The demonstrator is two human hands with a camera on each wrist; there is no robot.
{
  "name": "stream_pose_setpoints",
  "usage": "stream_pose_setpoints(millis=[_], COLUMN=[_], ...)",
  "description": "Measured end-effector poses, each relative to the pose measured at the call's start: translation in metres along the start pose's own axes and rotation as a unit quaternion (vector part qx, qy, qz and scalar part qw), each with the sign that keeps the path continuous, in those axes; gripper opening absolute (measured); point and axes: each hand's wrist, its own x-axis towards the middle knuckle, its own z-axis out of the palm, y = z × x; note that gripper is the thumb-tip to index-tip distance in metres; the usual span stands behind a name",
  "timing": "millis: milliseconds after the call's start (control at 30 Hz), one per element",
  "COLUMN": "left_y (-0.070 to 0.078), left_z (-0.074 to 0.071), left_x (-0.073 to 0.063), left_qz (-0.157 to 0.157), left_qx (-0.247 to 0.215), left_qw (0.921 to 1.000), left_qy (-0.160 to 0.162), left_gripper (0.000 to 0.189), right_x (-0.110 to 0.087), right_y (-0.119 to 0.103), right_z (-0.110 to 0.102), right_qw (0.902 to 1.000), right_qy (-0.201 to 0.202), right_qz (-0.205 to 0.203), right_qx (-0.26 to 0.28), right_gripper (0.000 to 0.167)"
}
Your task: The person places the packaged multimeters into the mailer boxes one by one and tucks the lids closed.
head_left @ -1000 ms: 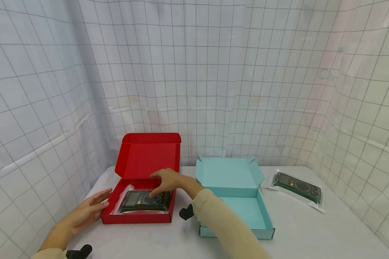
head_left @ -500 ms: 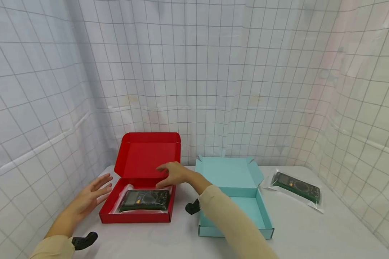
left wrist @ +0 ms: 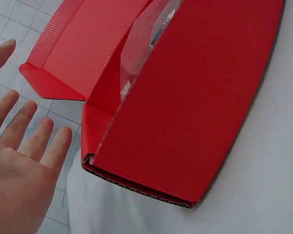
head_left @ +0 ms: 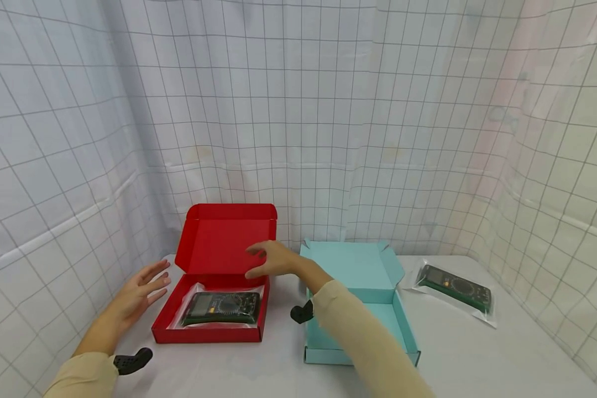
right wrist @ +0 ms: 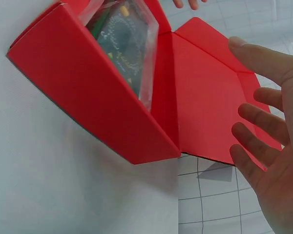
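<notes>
A red cardboard box (head_left: 209, 335) stands with its lid up and back, and in it lies a dark green multimeter (head_left: 221, 307) in a clear plastic bag. Just off the box's left side is my left hand (head_left: 134, 296), fingers spread and holding nothing. My right hand (head_left: 273, 258) hovers above the box's right rear corner, before the raised lid; its fingers are relaxed with nothing between them. The right wrist view shows that hand (right wrist: 278, 126) apart from the lid (right wrist: 210, 92). In the left wrist view the left hand (left wrist: 24, 165) is clear of the box wall (left wrist: 185, 97).
To the right, a light blue box (head_left: 378, 320) sits with its lid folded back, partly hidden by my right sleeve (head_left: 368, 337). A second bagged multimeter (head_left: 455, 287) lies on the white table farther right. Gridded white curtains (head_left: 328, 110) enclose the back and sides.
My right hand has lifted off the bagged multimeter and moved up and to the right. My left hand has come away from the red box's side and risen slightly.
</notes>
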Motion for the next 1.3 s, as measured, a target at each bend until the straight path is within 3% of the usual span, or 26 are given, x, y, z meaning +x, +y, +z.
stream_pose_setpoints(millis=[267, 433, 600, 767, 1133, 1300], left_y=[0.01, 0.016, 0.022, 0.022, 0.011, 0.004], left_z=[0.009, 0.012, 0.013, 0.013, 0.022, 0.026], left_x=[0.008, 0.02, 0.033, 0.043, 0.062, 0.068], left_qz=[0.007, 0.014, 0.006, -0.015, -0.05, -0.048], left_qx=[-0.013, -0.029, -0.041, -0.083, -0.054, -0.055], left_qw=[0.9997, 0.999, 0.9983, 0.9947, 0.996, 0.9956], left_qy=[0.02, 0.032, 0.043, 0.059, 0.051, 0.059], left_gripper=[0.064, 0.078, 0.084, 0.084, 0.076, 0.071], right_x=[-0.007, -0.013, -0.013, -0.01, 0.003, 0.004], right_y=[0.005, 0.011, 0.023, 0.033, 0.037, 0.038], right_z=[-0.015, -0.02, -0.019, -0.015, 0.0, 0.005], right_qw=[0.9973, 0.9934, 0.9806, 0.966, 0.9575, 0.9556], right_qy=[0.067, 0.099, 0.158, 0.207, 0.22, 0.221], right_qz=[0.011, 0.026, 0.047, 0.07, 0.102, 0.11], right_qx=[0.029, 0.051, 0.106, 0.139, 0.155, 0.161], right_gripper=[0.073, 0.068, 0.057, 0.056, 0.056, 0.052])
